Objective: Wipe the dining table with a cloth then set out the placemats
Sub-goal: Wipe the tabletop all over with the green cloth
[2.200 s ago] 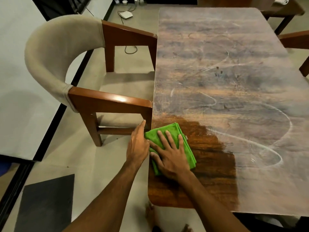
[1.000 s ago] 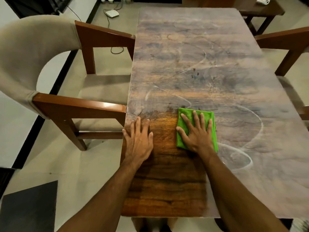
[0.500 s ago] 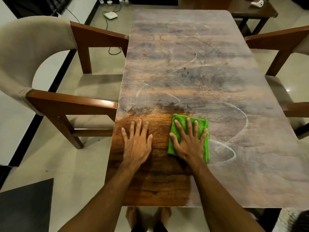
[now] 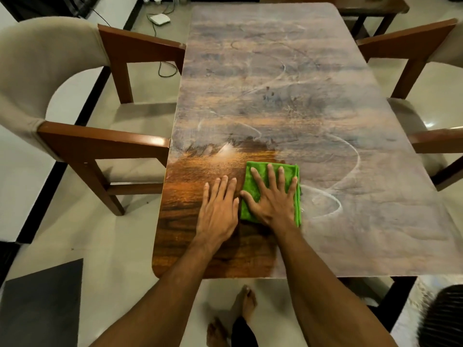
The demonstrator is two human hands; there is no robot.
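Currently, the wiping stage is in its early part. The long rectangular wooden dining table (image 4: pixel 313 101) shows a dark, clean patch only at the near left corner; the rest of the top, from mid-length to the far end and along the right side, carries a dull grey film with pale curved streaks.

The folded bright green microfibre cloth (image 4: pixel 253 186) lies flat on the table at the edge of the cleaned patch. The right hand (image 4: pixel 271 199) rests on it, palm down, fingers spread. The left hand (image 4: pixel 218 211) lies flat on bare cleaned wood just beside the cloth, fingers extended, holding nothing.

Remaining, as judged: wipe most of the top, then set out the placemats. No placemats are in view.
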